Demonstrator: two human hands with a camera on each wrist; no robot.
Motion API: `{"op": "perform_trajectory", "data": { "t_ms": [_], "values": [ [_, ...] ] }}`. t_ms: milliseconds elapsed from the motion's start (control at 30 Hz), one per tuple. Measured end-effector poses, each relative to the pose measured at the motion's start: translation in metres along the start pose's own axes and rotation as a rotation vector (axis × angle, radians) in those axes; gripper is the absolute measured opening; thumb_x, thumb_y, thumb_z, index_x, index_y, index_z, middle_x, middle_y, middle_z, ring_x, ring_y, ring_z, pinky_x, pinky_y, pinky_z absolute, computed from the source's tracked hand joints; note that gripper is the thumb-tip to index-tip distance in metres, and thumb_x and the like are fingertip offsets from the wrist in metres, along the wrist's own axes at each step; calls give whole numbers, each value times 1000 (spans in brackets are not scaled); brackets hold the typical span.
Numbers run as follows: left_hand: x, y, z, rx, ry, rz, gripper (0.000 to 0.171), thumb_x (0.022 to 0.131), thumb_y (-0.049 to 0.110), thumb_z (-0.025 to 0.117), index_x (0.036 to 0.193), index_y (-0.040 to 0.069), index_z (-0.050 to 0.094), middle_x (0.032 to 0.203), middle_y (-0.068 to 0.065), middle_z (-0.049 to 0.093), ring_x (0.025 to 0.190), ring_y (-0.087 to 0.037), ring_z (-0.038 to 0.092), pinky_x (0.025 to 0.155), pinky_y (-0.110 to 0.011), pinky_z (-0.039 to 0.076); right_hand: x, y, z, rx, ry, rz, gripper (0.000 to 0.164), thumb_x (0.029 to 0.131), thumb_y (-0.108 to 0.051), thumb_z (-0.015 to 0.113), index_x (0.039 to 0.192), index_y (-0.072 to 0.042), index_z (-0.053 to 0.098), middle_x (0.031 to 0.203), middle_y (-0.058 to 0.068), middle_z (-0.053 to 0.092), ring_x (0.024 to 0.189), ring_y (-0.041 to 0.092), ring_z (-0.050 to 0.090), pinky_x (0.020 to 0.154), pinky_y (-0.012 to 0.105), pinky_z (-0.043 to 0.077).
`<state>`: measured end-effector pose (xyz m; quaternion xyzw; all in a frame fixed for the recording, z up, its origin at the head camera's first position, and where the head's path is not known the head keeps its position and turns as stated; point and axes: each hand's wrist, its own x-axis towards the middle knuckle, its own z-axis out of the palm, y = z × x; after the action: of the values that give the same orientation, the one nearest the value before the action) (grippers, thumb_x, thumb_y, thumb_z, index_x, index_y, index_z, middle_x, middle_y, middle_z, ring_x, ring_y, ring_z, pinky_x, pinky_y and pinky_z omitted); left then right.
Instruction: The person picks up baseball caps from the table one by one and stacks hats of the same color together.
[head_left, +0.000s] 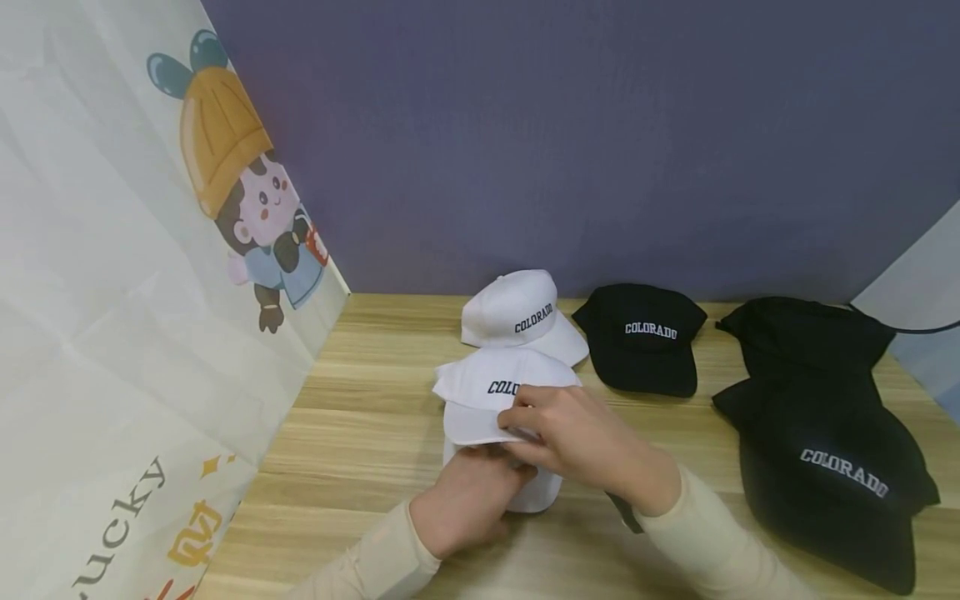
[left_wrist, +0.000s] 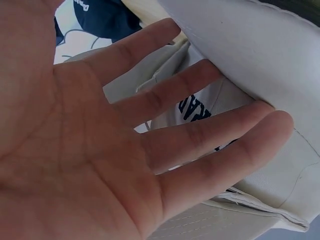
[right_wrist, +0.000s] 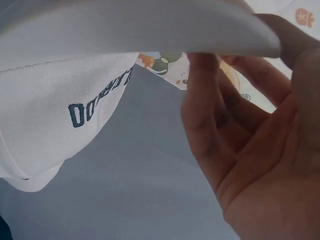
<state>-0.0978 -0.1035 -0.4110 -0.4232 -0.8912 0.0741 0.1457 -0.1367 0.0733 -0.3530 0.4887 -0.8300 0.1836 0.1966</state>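
My right hand pinches the brim of a white cap between thumb and fingers, covering part of its lettering. In the right wrist view the brim crosses above the curled fingers. Under that brim is my left hand; the left wrist view shows its fingers straight and spread, fingertips against white fabric. Another white cap lies beneath the first, mostly hidden, its brim poking out toward me. Right behind the pair sits a third white cap lettered COLORADO.
To the right rests a black COLORADO cap. Farther right, a large black cap overlaps another black one. A dark wall stands behind the wooden table, a printed white sheet along the left side.
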Motion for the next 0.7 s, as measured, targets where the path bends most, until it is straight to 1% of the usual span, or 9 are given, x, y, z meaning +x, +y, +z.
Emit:
{"op": "perform_trajectory", "data": {
  "t_ms": [100, 267, 367, 500, 700],
  "values": [
    [0, 0, -2, 5, -18, -4, 65, 47, 42, 77, 107, 24, 58, 109, 7, 53, 97, -14, 50, 76, -31, 40, 0, -1, 1, 7, -17, 0, 12, 85, -36, 59, 93, -28, 64, 83, -17, 47, 64, -1, 41, 56, 17, 33],
    [-1, 2, -3, 1, -20, -8, 67, 48, 41, 76, 110, 23, 58, 107, 6, 56, 99, -14, 51, 80, -33, 39, 1, -2, 2, -3, -32, -6, 11, 84, -36, 59, 91, -28, 63, 83, -17, 48, 67, -1, 43, 59, 19, 35],
    [-2, 4, -4, -7, -38, -13, 68, 50, 42, 76, 112, 22, 58, 108, 4, 56, 100, -15, 51, 83, -34, 38, 1, -3, 3, -8, -35, -21, 9, 83, -34, 60, 90, -29, 62, 82, -17, 48, 67, -2, 43, 59, 20, 36],
    [-4, 6, -4, -13, -70, -24, 65, 51, 43, 76, 110, 21, 58, 106, 4, 57, 99, -15, 51, 84, -34, 37, 0, -3, 5, -17, -44, -38, 9, 81, -34, 61, 89, -28, 61, 81, -16, 48, 66, 0, 44, 58, 21, 36],
    [-5, 8, -6, -10, -79, -26, 61, 53, 44, 75, 106, 20, 58, 102, 5, 58, 98, -14, 51, 86, -33, 36, -1, -4, 8, -52, -79, -37, 13, 79, -37, 63, 89, -28, 61, 82, -16, 47, 65, 3, 45, 55, 24, 36]
  ]
}}
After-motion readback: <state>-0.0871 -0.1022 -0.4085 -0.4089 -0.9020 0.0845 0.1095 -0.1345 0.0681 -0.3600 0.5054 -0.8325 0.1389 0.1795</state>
